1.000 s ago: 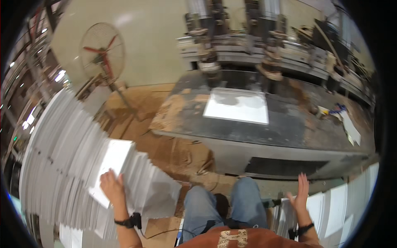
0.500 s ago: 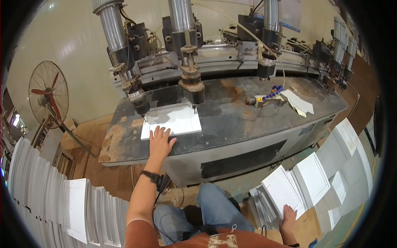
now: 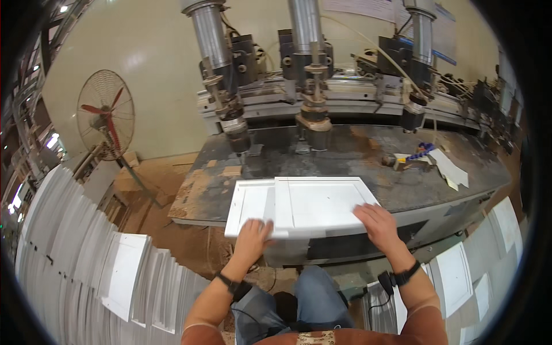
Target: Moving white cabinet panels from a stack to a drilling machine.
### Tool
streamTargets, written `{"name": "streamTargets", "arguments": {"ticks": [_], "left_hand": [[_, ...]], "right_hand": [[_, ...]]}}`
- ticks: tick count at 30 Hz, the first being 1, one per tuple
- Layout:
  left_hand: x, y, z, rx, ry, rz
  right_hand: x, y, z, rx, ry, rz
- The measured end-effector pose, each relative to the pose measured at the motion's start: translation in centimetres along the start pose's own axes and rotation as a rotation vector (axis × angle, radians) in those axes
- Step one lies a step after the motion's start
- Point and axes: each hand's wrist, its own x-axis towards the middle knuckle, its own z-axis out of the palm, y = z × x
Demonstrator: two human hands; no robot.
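Note:
Two white framed panels, like cabinet doors, overlap at the front edge of the dark machine table (image 3: 276, 167). The left panel (image 3: 250, 201) lies partly beneath the right panel (image 3: 325, 201). My left hand (image 3: 252, 241) is closed on the near edge of the left panel, its thumb by the overlap. At the other side, my right hand (image 3: 376, 224) grips the near right corner of the upper panel, fingers on its top face. Both panels stick out a little over the table's front edge.
Vertical drilling heads (image 3: 313, 132) hang over the table's back. A blue jointed hose (image 3: 422, 150) and papers (image 3: 448, 168) lie at the right. White panel stacks stand on the left (image 3: 123, 270) and right (image 3: 454, 276). A caged fan (image 3: 106, 115) stands far left.
My right hand has left the right stack and brought a second panel onto the table. The first panel has come toward me from under the drilling heads, my left hand at its edge.

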Motion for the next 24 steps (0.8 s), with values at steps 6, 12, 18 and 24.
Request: {"name": "streamTargets", "arguments": {"ticks": [6,12,18,24], "left_hand": [[-11.8,-0.5,-13.7,0.216,-0.064,0.158],[-17.9,3.3,-26.1,0.679,-0.051,-0.133],[-21.7,-0.6,-28.7,0.875,-0.05,-0.683],[-31.7,-12.9,-22.9,0.906,-0.082,-0.624]], "right_hand": [[7.1,0.2,12.3,-0.013,-0.213,-0.051],[10.7,0.7,19.3,0.091,-0.464,0.145],[11.0,-1.2,18.9,0.162,-0.437,0.198],[4.8,-3.4,11.7,0.211,-0.149,0.146]]}}
